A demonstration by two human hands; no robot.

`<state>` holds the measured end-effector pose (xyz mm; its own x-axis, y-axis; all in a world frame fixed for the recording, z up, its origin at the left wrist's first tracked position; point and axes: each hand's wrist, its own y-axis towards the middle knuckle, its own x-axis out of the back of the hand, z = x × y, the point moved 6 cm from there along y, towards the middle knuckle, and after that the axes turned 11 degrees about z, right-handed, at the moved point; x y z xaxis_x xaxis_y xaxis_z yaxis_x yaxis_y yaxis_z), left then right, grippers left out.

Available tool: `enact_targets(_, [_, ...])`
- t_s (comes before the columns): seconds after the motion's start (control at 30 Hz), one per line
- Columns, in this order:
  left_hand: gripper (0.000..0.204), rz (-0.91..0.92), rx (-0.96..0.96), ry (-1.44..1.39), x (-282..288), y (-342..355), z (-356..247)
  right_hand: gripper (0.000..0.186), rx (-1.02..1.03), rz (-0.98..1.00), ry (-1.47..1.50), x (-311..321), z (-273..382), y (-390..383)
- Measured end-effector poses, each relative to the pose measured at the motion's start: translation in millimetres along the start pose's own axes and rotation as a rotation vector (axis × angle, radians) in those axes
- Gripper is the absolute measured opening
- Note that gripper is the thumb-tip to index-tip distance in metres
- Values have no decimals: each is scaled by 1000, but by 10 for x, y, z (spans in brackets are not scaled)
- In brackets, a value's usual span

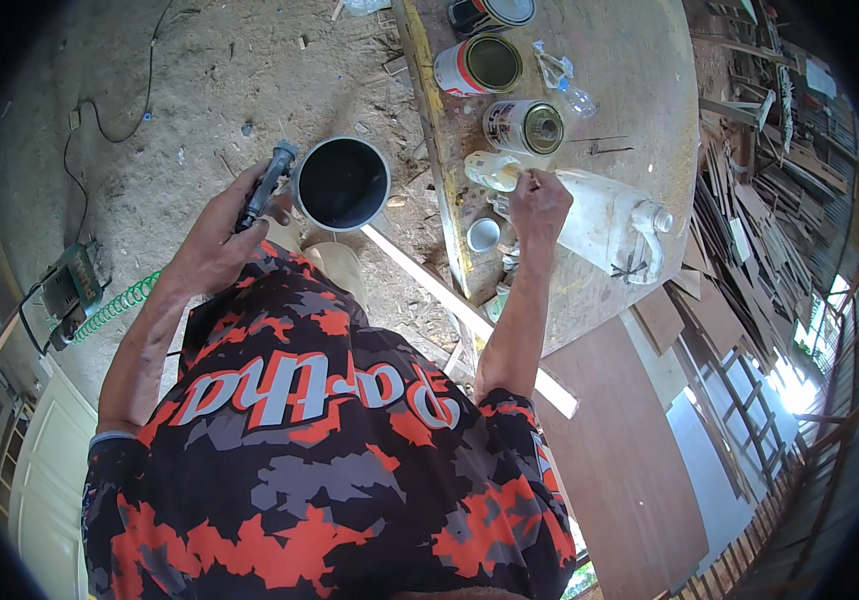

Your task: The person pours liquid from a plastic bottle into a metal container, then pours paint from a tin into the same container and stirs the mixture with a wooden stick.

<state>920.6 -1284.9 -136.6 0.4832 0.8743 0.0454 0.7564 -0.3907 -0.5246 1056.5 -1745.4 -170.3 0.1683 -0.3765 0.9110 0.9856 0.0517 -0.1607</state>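
My left hand (218,240) is closed round the grey metal body of a spray gun (267,185). Its round, open cup (345,184) faces up, dark inside. Over the table, my right hand (540,205) has its fingers pinched together beside a small whitish plastic container (493,170) with yellowish stains. What those fingers hold is hidden. Just below that hand stands a small white cup (484,235). A translucent plastic jug (605,222) lies on its side to the right, and a closed paint tin (525,127) stands beyond the whitish container.
An open tin (480,65) and another dark tin (491,12) stand farther along the wooden table (640,90). A small clear bottle (577,98) lies near them. A pale wooden strip (430,280) slants below the table edge. At left sit a green machine (75,285) and a coiled green hose (118,306).
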Motion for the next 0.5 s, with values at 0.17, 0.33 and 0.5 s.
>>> enact_targets(0.17, [73, -14, 26, 41, -2, 3, 31, 14, -67, 83, 124, -18, 77, 0])
enact_targets(0.33, [73, -14, -8, -5, -20, 2, -47, 13, -14, 99, 15, -68, -35, -11])
enact_targets(0.5, [74, -5, -23, -26, -30, 9, -14, 14, -40, 9, 6, -9, -63, -23])
